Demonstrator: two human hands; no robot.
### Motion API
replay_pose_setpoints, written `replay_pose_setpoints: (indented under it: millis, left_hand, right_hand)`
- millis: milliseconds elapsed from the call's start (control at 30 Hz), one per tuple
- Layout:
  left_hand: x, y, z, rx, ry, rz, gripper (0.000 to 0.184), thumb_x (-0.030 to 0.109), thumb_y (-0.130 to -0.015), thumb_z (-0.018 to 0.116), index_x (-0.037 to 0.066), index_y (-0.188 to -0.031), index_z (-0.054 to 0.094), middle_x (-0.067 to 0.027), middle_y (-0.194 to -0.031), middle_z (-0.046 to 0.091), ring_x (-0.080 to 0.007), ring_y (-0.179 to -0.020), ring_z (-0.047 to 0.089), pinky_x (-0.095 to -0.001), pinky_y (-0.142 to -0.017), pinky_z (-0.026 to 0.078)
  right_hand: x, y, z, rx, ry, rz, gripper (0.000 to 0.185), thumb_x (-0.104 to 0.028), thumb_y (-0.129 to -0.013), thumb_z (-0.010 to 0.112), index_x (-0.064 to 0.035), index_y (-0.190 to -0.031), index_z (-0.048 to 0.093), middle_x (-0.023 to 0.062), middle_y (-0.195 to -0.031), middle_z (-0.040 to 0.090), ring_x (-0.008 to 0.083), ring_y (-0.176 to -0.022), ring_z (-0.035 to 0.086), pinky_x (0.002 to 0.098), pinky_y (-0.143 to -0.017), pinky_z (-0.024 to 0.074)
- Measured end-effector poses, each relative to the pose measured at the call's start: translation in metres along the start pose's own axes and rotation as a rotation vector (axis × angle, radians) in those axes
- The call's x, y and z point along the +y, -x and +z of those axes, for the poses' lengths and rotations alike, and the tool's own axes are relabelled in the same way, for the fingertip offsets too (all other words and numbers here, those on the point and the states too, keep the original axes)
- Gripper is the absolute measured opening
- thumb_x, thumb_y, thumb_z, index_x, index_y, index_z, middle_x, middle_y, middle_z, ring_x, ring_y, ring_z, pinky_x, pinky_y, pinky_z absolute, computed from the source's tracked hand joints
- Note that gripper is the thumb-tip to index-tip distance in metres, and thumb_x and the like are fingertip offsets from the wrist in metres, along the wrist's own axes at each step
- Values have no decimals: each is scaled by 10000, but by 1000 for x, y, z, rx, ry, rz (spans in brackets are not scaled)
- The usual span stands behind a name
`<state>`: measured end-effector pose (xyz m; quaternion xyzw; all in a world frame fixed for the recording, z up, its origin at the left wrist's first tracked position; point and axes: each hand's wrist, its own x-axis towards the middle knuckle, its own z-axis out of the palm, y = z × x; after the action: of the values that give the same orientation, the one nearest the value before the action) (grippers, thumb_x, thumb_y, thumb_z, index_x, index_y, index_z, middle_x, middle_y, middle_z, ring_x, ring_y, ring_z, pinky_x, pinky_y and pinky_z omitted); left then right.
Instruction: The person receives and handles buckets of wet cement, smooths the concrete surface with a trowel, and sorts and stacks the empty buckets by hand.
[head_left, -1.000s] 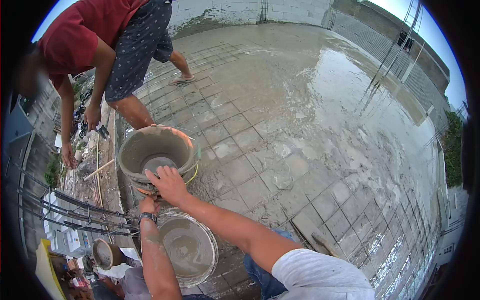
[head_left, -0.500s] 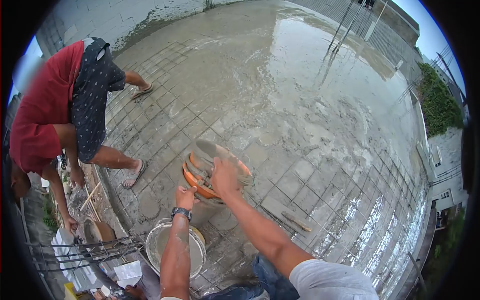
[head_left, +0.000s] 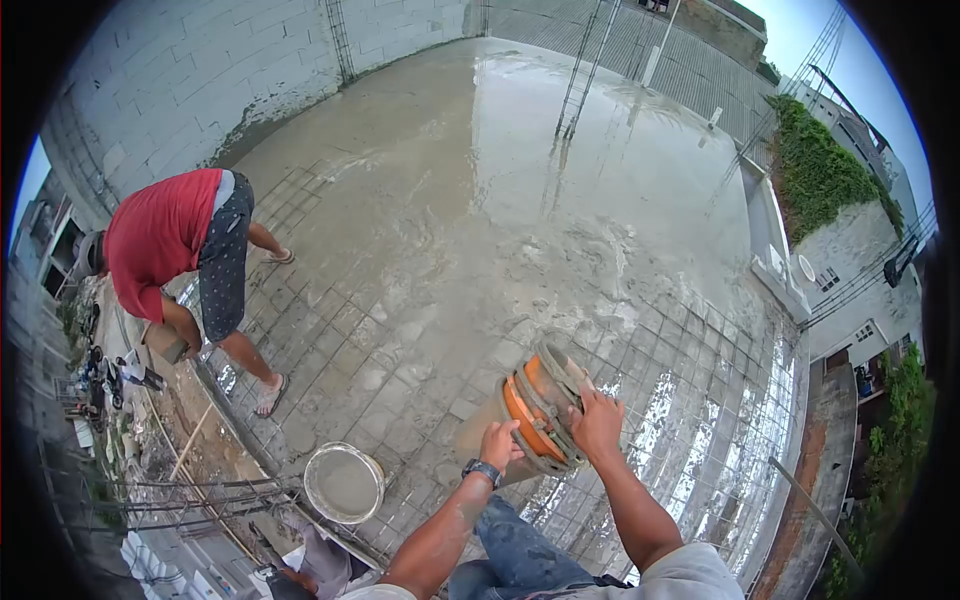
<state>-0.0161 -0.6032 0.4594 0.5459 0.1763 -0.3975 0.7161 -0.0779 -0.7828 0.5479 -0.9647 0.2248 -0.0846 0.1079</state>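
A stack of nested, cement-smeared buckets, grey and orange, leans tilted in front of my legs above the steel mesh. My left hand, with a watch on the wrist, is closed at the near side of the orange rim. On the far right, my right hand grips the rim of the outermost bucket, thumb hidden in part. Left of my knees stands a white bucket holding grey slurry.
Wet concrete covers the far floor; bare steel mesh lies nearer. A bent-over person in red holds a bucket at the left edge. Another person is below. Thin steel posts rise at the back.
My hands and the bucket stack have shifted right, away from the white bucket, and the stack has tilted. The person in red now has a bucket at the edge.
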Motion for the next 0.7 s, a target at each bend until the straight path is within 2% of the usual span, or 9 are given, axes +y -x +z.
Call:
replay_pose_setpoints:
  millis: [200,300,333,367,433,467,567,600,700]
  left_hand:
    - [-35,145,36,91,84,85,562,437,-794,679,-56,-1008,515,-162,-864,526,-261,-725,590,-415,-667,550]
    - [-40,236,58,225,49,180,615,497,-764,696,-81,-950,594,-137,-776,533,-289,-715,612,-452,-643,539]
    - [-50,262,65,313,45,254,738,579,-720,702,-134,-898,629,-188,-742,602,-324,-709,646,-459,-640,528]
    - [-66,277,63,382,-51,219,780,598,-707,701,-153,-899,622,-225,-784,617,-334,-731,653,-448,-658,532]
    - [-109,298,61,513,-205,97,862,637,-682,698,-192,-901,608,-298,-868,647,-354,-775,667,-426,-694,538]
    - [-124,323,72,673,-199,126,965,663,-660,699,-239,-977,562,-381,-1038,611,-371,-921,664,-384,-792,538]
    - [-192,342,90,902,-64,156,1035,663,-666,695,-246,-1119,494,-390,-1136,572,-399,-1051,624,-400,-879,519]
    - [-207,354,95,900,-30,124,1098,661,-667,696,-247,-1216,414,-394,-1184,546,-427,-1096,598,-409,-928,492]
    - [-261,371,120,1027,122,123,1089,680,-655,695,-236,-1188,444,-385,-1152,562,-428,-1052,611,-419,-898,495]
  right_hand:
    - [20,77,-87,-49,-87,-125,442,-245,-827,671,-65,-1223,591,152,-995,643,332,-976,599,481,-942,366]
    - [18,108,-118,-161,-91,-241,457,-241,-815,690,-58,-1225,604,172,-991,661,362,-953,617,482,-923,400]
    - [21,120,-120,-186,-109,-290,477,-240,-803,705,-49,-1229,606,189,-1004,667,377,-956,624,483,-904,422]
    - [27,131,-119,-219,-122,-352,496,-239,-792,721,-40,-1232,609,207,-1018,673,392,-959,631,484,-886,444]
    - [32,161,-121,-288,-112,-423,486,-257,-772,740,-27,-1186,628,212,-991,677,392,-947,629,491,-889,415]
    - [40,176,-116,-297,-122,-498,490,-255,-770,745,-18,-1183,628,217,-980,677,399,-937,630,489,-875,424]
    - [50,206,-108,-383,-97,-726,511,-267,-768,755,10,-1176,622,234,-969,673,415,-927,627,490,-852,440]
    - [57,216,-108,-426,-76,-781,520,-274,-769,758,19,-1174,619,240,-969,671,420,-927,626,491,-848,444]
    - [71,236,-109,-448,-67,-1026,552,-312,-767,765,28,-1176,617,260,-974,662,435,-919,621,499,-829,463]
